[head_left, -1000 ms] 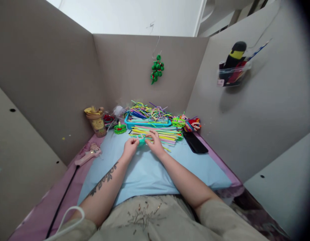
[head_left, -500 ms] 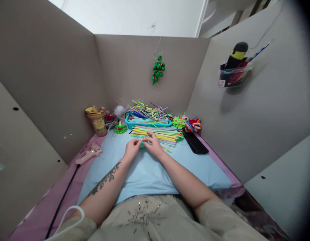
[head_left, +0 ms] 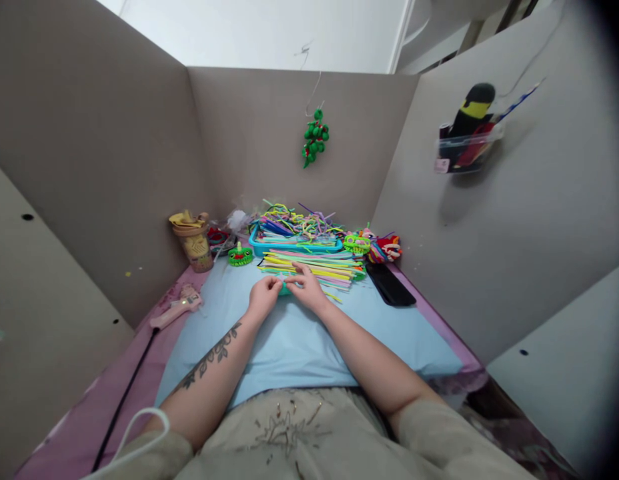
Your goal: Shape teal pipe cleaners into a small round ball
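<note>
Both hands meet over the blue cloth [head_left: 289, 340], around a small teal-green piece [head_left: 284, 289] that looks made of pipe cleaner. My left hand [head_left: 264, 296] is closed in a pinch at the left side of this piece. From the right, my right hand [head_left: 308, 291] pinches it with thumb and forefinger, its other fingers stretched forward. Much of the piece is hidden by the fingers. Just beyond the hands lies a row of straight pastel pipe cleaners [head_left: 319, 267]. A green figure with red detail [head_left: 240, 255] sits a little to the left.
Behind the row stands a blue tray [head_left: 269, 251] heaped with pipe cleaners. A black phone-like slab [head_left: 389, 285] lies at right, near a red bundle [head_left: 385, 249]. At left are a pink glue gun [head_left: 177, 311] with a black cord and a brown cup [head_left: 197, 250]. Grey panels enclose the table.
The hands stay in nearly the same place, with only a slight shift of the fingers around the teal-green piece. Nothing else has visibly moved.
</note>
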`<state>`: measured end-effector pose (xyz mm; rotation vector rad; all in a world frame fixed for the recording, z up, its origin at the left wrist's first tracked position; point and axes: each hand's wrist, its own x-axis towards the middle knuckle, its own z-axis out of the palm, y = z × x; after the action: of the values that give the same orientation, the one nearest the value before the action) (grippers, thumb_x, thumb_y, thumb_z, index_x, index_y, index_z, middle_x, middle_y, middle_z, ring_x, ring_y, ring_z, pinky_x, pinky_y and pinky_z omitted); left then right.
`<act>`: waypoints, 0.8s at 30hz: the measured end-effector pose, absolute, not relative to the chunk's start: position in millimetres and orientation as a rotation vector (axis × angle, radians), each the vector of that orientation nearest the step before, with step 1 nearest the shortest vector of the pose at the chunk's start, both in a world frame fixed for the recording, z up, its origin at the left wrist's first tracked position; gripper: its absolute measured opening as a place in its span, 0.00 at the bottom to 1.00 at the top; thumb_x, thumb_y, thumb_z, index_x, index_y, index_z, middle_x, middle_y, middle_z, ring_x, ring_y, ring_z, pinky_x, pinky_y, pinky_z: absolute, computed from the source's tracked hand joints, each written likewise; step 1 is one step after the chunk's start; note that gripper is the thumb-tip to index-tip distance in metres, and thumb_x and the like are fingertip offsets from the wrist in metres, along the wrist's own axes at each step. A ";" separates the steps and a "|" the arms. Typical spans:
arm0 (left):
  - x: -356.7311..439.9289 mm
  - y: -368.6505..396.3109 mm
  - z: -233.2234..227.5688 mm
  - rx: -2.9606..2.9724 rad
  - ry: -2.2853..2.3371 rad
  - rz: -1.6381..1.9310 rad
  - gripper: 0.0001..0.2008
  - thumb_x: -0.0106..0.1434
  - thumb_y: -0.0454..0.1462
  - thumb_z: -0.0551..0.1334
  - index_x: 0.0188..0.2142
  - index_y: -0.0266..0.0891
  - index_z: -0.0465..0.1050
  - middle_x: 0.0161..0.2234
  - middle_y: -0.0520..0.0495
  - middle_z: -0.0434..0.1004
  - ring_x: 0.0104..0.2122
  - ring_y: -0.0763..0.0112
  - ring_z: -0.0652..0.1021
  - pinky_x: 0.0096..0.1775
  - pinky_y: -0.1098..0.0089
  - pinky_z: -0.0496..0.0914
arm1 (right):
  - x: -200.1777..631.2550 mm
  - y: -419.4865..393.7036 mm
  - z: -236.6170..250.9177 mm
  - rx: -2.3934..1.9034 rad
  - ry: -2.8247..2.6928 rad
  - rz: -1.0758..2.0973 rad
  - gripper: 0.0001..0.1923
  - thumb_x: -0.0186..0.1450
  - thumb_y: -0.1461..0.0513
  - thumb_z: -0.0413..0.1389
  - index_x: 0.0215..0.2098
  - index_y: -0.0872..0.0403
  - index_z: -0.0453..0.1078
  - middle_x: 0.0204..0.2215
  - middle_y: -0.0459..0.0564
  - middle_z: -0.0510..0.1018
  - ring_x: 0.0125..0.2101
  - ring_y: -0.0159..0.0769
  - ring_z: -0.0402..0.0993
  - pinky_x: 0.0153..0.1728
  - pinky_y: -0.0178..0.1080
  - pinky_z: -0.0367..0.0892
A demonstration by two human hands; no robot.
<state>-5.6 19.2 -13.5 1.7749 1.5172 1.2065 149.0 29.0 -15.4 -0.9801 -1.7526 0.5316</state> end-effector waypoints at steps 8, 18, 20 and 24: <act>-4.4 19.5 -15.5 1.749 1.505 1.214 0.09 0.54 0.40 0.57 0.25 0.36 0.71 0.21 0.52 0.70 0.23 0.73 0.69 0.27 0.73 0.60 | 149.4 29.5 -14.8 -0.988 -1.770 0.503 0.07 0.55 0.66 0.58 0.29 0.51 0.77 0.53 0.51 0.65 0.53 0.42 0.62 0.54 0.45 0.58; -4.4 19.9 -16.6 1.731 1.482 1.239 0.09 0.54 0.40 0.57 0.24 0.37 0.70 0.20 0.53 0.69 0.22 0.73 0.68 0.27 0.73 0.60 | 149.5 31.3 -16.1 -0.989 -1.790 0.492 0.07 0.55 0.66 0.58 0.29 0.52 0.77 0.53 0.52 0.65 0.53 0.41 0.62 0.54 0.45 0.58; -4.3 20.8 -18.2 1.729 1.472 1.241 0.09 0.54 0.40 0.58 0.24 0.37 0.70 0.20 0.53 0.69 0.22 0.74 0.68 0.27 0.74 0.60 | 148.9 30.5 -15.6 -0.995 -1.797 0.462 0.07 0.55 0.67 0.57 0.29 0.52 0.77 0.53 0.52 0.65 0.52 0.42 0.62 0.54 0.45 0.59; -4.3 22.3 -20.1 1.719 1.469 1.245 0.08 0.53 0.39 0.58 0.24 0.36 0.70 0.20 0.53 0.69 0.22 0.73 0.68 0.27 0.74 0.60 | 149.4 28.5 -13.7 -0.989 -1.819 0.419 0.07 0.56 0.67 0.57 0.29 0.51 0.77 0.53 0.51 0.66 0.52 0.41 0.62 0.54 0.46 0.58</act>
<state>-4.3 22.3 -20.1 1.7190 1.4692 1.2455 149.4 28.5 -13.7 -0.9887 -1.8195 0.4187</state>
